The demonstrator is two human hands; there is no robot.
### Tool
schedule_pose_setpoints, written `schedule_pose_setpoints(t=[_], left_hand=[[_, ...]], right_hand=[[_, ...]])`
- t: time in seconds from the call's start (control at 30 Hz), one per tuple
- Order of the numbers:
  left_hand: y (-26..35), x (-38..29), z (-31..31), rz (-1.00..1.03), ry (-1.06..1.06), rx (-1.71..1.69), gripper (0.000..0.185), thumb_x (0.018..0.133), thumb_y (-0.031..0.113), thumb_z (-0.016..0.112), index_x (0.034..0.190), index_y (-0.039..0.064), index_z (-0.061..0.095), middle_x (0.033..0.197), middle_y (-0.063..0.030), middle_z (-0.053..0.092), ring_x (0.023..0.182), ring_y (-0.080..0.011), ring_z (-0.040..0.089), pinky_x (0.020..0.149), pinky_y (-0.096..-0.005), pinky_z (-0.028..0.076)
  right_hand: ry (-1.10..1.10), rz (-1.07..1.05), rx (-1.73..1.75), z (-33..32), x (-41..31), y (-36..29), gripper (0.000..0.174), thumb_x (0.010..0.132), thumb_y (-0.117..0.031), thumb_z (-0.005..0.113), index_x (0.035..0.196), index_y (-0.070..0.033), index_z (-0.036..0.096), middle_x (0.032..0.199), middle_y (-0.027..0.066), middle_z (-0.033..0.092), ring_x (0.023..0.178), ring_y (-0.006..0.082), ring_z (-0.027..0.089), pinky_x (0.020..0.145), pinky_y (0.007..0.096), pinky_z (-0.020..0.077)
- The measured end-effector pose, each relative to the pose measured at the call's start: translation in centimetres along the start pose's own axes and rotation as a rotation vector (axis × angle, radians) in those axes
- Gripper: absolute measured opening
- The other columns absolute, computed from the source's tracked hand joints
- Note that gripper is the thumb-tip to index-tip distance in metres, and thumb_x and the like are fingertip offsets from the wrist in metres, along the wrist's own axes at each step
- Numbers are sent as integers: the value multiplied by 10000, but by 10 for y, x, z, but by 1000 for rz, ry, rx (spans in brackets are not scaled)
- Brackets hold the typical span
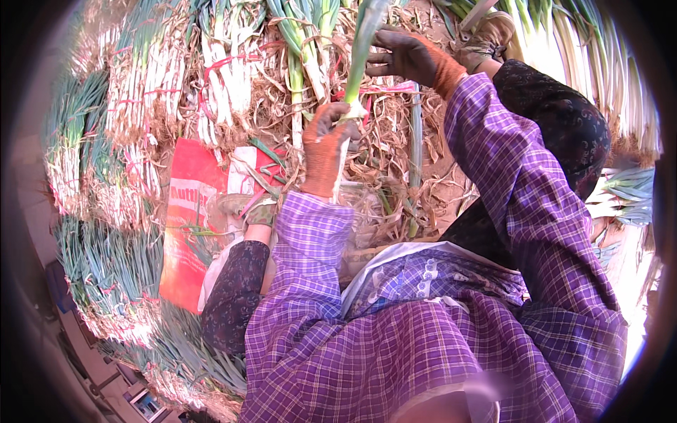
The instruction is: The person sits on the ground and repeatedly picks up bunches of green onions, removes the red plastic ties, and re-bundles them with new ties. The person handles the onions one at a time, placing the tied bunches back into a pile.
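A large green onion (358,66) with a thick green top and white stem stands nearly upright in the picture. My left hand (325,150), in an orange glove with a dark palm, is closed around its stem just below where the leaves fork. A pale flap of peeled sheath sticks out beside my thumb. My right hand (407,58), gloved alike, is to the right of the green leaves with its fingers spread and nothing held. Dry peeled onion skins (381,180) lie on the ground below both hands.
Green onion bundles tied with red tape (227,79) lie at the upper left, and more bundles (113,259) line the left side. A red printed sack (188,211) is by my left foot. Loose long onions (587,63) are piled at the upper right, beyond my right shoe (489,39).
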State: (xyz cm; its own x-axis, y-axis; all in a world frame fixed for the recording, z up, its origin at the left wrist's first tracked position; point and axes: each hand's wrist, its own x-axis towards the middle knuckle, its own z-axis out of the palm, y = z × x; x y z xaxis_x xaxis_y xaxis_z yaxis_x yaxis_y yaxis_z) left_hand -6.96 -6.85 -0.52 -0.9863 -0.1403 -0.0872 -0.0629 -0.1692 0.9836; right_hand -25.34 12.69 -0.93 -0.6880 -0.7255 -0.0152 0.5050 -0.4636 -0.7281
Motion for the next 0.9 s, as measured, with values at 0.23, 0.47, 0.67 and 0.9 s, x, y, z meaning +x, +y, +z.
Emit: schedule_pose_setpoints(t=[0.23,0.47,0.67,0.9], left_hand=[[-51,-1,-25,-426,-219,-588,175,848,24,683,970,66,564,955,-171,646,721,-257,681,570,-414,597],[-70,-7,-6,-70,126,-444,181,804,-50,680,936,23,579,861,-80,637,757,-170,660,716,-291,596],[-9,-29,-38,-151,-546,-13,189,873,191,654,794,31,592,849,-25,570,758,-121,548,673,-243,468],[-32,-134,-152,-742,-434,709,157,741,154,640,800,8,633,822,-65,598,790,-153,598,739,-275,495]], right_hand=[[164,162,252,-3,9,90,364,854,-246,757,1124,-46,616,1068,72,673,1021,245,663,951,510,530],[659,60,56,8,14,103,270,789,-111,777,959,46,639,855,131,683,731,255,703,656,382,618],[723,-54,31,-7,12,86,158,835,-61,716,920,61,663,817,157,706,634,235,703,612,327,616],[542,-205,170,-47,31,15,165,902,-134,653,1008,-9,665,935,165,710,856,261,709,818,355,611]])
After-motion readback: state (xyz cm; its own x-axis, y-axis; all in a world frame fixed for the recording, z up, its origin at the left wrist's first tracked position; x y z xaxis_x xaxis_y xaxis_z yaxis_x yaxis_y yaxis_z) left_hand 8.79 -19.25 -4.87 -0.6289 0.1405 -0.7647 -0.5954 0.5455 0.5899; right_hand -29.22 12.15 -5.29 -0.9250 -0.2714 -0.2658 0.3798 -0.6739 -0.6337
